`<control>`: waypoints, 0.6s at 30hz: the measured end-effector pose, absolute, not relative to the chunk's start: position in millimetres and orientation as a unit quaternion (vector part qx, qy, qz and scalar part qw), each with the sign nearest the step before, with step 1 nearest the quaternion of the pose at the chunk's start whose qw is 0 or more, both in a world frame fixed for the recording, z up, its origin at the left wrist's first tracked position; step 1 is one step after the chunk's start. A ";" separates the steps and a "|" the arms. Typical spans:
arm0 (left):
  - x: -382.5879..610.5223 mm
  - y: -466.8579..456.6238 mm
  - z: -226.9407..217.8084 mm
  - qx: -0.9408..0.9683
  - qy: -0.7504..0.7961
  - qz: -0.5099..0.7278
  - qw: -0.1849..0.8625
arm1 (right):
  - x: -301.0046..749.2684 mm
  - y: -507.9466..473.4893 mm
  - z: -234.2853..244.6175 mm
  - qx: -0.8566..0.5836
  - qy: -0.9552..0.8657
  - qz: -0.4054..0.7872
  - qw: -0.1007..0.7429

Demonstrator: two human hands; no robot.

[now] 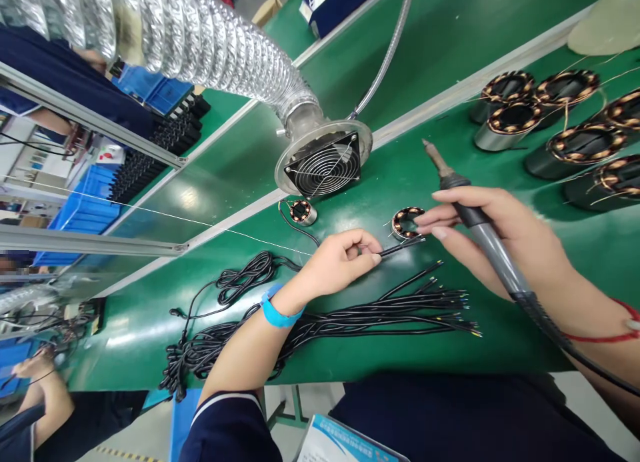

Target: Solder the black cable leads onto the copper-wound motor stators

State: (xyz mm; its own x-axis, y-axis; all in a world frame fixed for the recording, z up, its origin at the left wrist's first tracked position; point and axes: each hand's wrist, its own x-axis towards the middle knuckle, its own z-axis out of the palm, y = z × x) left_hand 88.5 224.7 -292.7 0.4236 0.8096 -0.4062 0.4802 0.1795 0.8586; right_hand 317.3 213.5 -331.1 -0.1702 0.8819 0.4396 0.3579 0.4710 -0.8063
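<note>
My left hand [340, 261] is pinched shut on a thin black cable [400, 247] whose tip points toward a small copper-wound stator [406, 222] on the green table. My right hand [493, 232] is wrapped round a grey soldering iron [453, 182], its tip aimed up and away from the stator. The right fingertips touch the stator's edge. A blue wristband sits on my left wrist, a red string on my right. A bundle of black cables [380, 312] lies below both hands.
A fume extractor fan [324, 165] on a silver flexible duct [200, 35] stands behind the hands, a second small stator [302, 211] beside it. Several larger stators [555, 115] sit at the right. Another person's arm [45, 389] shows at the lower left.
</note>
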 end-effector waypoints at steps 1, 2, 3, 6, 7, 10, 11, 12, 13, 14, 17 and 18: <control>87.1 224.4 -292.4 0.617 0.515 0.150 0.576 | 315.4 212.5 -329.8 -0.430 -0.702 0.302 0.481; 86.2 224.3 -292.5 0.612 0.513 0.156 0.581 | 313.5 211.8 -329.4 -0.425 -0.690 0.328 0.486; 85.7 224.4 -292.9 0.607 0.511 0.165 0.586 | 311.6 211.3 -329.8 -0.420 -0.676 0.355 0.490; 85.0 226.0 -294.0 0.594 0.504 0.197 0.596 | 305.8 210.2 -333.8 -0.418 -0.623 0.432 0.501; 84.8 226.8 -294.0 0.590 0.502 0.207 0.598 | 303.8 209.9 -335.2 -0.422 -0.604 0.451 0.503; 84.0 228.1 -293.4 0.582 0.497 0.223 0.604 | 298.4 208.9 -336.7 -0.421 -0.563 0.486 0.519; 83.8 228.1 -293.1 0.579 0.497 0.223 0.606 | 297.1 208.6 -335.8 -0.419 -0.557 0.496 0.518; 83.7 227.9 -293.0 0.577 0.498 0.220 0.608 | 296.1 208.2 -334.2 -0.419 -0.554 0.502 0.515; 83.7 227.6 -292.9 0.576 0.500 0.215 0.610 | 295.4 207.9 -332.3 -0.422 -0.553 0.507 0.509; 83.8 227.3 -292.9 0.575 0.502 0.211 0.611 | 294.9 207.7 -330.1 -0.426 -0.551 0.508 0.507; 84.3 227.0 -293.2 0.571 0.506 0.211 0.611 | 293.9 207.6 -324.2 -0.425 -0.544 0.507 0.516; 84.5 227.2 -293.3 0.568 0.505 0.215 0.613 | 293.3 207.7 -322.9 -0.421 -0.540 0.510 0.521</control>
State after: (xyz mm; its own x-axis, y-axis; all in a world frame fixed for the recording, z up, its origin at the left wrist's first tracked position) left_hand 84.5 227.2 -293.3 0.3976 0.8372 -0.3754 0.3103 0.2623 0.9137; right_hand 293.3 207.7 -322.9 -0.1035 0.9856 0.1337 -0.0766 0.1262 -0.9890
